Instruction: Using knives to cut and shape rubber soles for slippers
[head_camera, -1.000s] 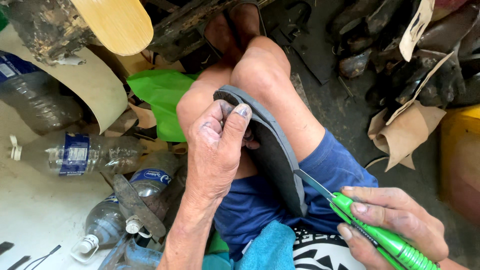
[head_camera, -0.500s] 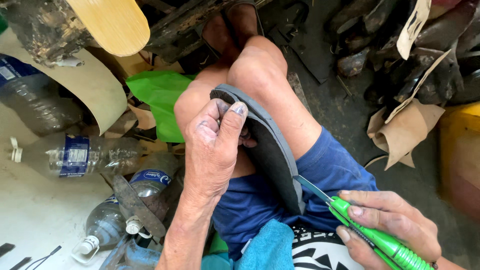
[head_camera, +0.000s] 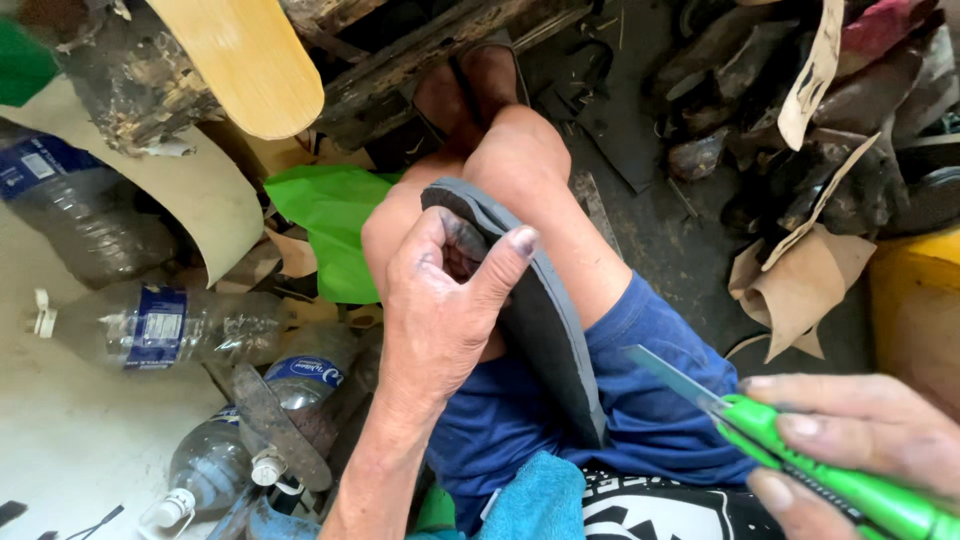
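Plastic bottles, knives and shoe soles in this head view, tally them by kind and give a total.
Plastic bottles: 4
Knives: 1, green, in the right hand
Shoe soles: 1, in the left hand
Total: 6

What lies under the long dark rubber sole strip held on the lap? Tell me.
The dark rubber sole strip rests across a bare thigh and blue shorts. The left hand grips its upper end, hiding what lies beneath there.

The green knife (head_camera: 850, 480) handle and right hand (head_camera: 870, 440) run off frame.
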